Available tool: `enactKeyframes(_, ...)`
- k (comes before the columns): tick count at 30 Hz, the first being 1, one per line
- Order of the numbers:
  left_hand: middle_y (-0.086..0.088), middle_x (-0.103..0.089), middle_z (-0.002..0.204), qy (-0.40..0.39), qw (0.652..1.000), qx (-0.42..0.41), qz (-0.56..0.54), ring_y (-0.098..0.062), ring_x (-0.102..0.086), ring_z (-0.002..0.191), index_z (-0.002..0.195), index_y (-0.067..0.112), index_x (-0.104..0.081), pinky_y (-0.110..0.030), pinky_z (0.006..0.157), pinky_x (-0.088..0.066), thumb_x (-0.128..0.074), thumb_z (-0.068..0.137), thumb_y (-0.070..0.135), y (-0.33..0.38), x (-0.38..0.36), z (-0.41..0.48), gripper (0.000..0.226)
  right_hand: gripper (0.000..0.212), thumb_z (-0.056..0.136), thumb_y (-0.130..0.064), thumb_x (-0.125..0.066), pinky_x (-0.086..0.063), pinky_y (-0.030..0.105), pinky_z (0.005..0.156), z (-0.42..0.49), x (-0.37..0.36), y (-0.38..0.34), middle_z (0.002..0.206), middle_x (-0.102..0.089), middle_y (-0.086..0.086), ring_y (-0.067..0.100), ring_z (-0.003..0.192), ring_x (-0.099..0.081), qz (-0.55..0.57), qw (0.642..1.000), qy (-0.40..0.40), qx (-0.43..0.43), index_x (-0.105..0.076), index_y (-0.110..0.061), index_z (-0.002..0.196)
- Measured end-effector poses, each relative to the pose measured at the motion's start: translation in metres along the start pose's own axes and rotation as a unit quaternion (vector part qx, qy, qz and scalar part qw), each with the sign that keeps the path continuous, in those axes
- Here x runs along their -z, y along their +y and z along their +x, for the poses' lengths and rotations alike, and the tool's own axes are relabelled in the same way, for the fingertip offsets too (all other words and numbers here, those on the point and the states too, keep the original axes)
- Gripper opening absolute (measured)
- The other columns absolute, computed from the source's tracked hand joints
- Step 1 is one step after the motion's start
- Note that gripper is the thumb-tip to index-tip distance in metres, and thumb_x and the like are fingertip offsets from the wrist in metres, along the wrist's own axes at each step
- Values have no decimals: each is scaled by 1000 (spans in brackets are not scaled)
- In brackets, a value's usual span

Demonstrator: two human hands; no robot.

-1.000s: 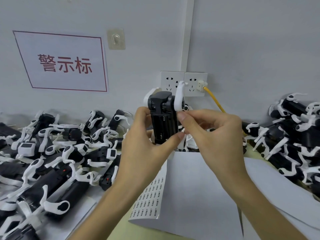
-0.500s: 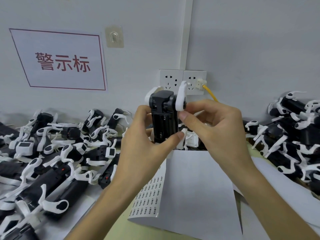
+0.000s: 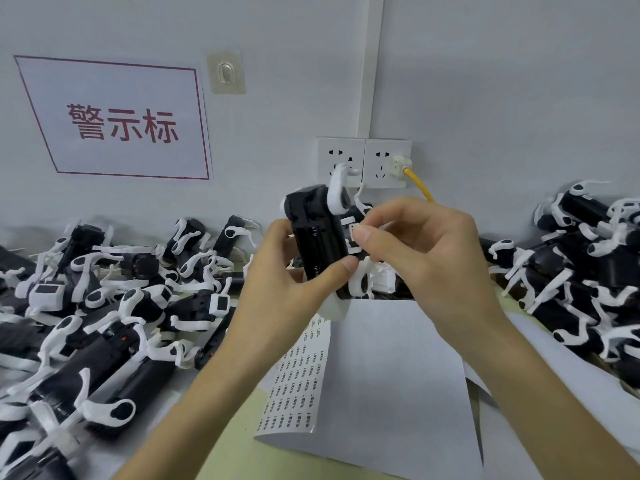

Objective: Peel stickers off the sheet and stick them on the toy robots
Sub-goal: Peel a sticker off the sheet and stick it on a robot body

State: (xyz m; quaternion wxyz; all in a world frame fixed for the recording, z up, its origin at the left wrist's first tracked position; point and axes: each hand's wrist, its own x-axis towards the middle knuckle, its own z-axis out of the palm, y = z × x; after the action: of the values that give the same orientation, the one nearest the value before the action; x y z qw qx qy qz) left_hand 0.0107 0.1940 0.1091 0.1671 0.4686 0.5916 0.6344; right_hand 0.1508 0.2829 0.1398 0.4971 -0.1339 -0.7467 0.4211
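My left hand [image 3: 284,289] grips the toy robot [image 3: 317,233]; my right hand [image 3: 426,258] pinches, apparently, a sticker [image 3: 354,233] at its side.

Table: pale yellow-green top [image 3: 235,455], bare patches showing at the near edge.
Left side: a heap of toy robots [image 3: 104,323], black bodies with white limbs, tangled and lying every way.
Middle: a sticker sheet [image 3: 298,375] lying flat, with rows of small printed labels. Along its right edge it meets a large white paper [image 3: 398,375]; whether the two are one folded piece cannot be told.
Right side: a second heap of toy robots [image 3: 588,271], with another white sheet [image 3: 561,386] just in front of it, partly under the large paper.
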Motion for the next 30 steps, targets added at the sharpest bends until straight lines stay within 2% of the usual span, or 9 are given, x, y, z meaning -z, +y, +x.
enactKeyframes(2,4,-76,113,-48,997,37,-45,-21,-76,100,124,24,-63,-50,92,-60,-85,79,36,1,4,1,51,9,81,-19,-82,-47,13,61,1,0,-1,65,-68,-10,5,62,-64,51,997,2,-49,-76,-21,75)
enactKeyframes(4,-1,-76,116,-86,991,59,-79,-22,-75,103,127,22,-64,-47,90,-61,-82,83,37,2,5,1,50,10,83,-17,-81,-47,12,59,3,1,1,65,-68,-10,4,62,-63,76,993,12,-95,-77,-22,75)
enactKeyframes(7,-3,-77,116,-99,988,67,-95,-23,-76,102,126,22,-65,-44,87,-62,-78,81,35,2,3,2,49,4,76,-23,-80,-48,12,59,5,2,1,64,-66,-9,5,62,-61,115,983,15,-145,-78,-21,76)
enactKeyframes(9,-4,-76,115,-99,988,68,-96,-23,-76,102,126,21,-65,-47,90,-61,-83,82,34,1,3,2,50,13,69,-32,-79,-48,12,59,5,2,2,64,-66,-9,5,63,-60,122,980,13,-156,-79,-21,77)
enactKeyframes(12,-3,-77,115,-99,989,64,-92,-24,-76,101,127,22,-64,-51,92,-60,-82,81,33,1,3,2,50,13,78,-28,-78,-50,13,66,5,1,3,72,-70,-7,5,70,-64,108,982,4,-152,-79,-17,84)
enactKeyframes(15,-1,-77,114,-97,990,56,-85,-24,-77,99,126,24,-64,-49,89,-61,-80,80,31,0,2,2,49,15,81,-27,-78,-55,18,70,4,-2,4,82,-75,0,9,76,-68,97,983,5,-154,-80,-15,88)
enactKeyframes(20,3,-77,112,-88,993,45,-65,-21,-77,98,125,27,-64,-52,93,-59,-88,75,35,0,1,2,56,5,86,-19,-76,-57,19,67,3,-5,5,74,-73,-3,8,69,-67,91,985,20,-146,-79,-16,85)
enactKeyframes(23,5,-78,111,-81,994,43,-60,-21,-77,96,125,29,-63,-53,94,-58,-80,70,39,0,0,2,58,4,87,-18,-76,-54,16,64,3,-6,5,70,-71,-7,4,65,-65,86,987,20,-135,-79,-17,84)
enactKeyframes(30,6,-77,113,-77,994,49,-55,-22,-77,96,125,31,-63,-55,95,-57,-87,80,31,-1,-1,2,51,6,88,-18,-77,-52,14,61,2,-6,6,66,-69,-12,2,61,-64,63,990,28,-121,-78,-18,82)
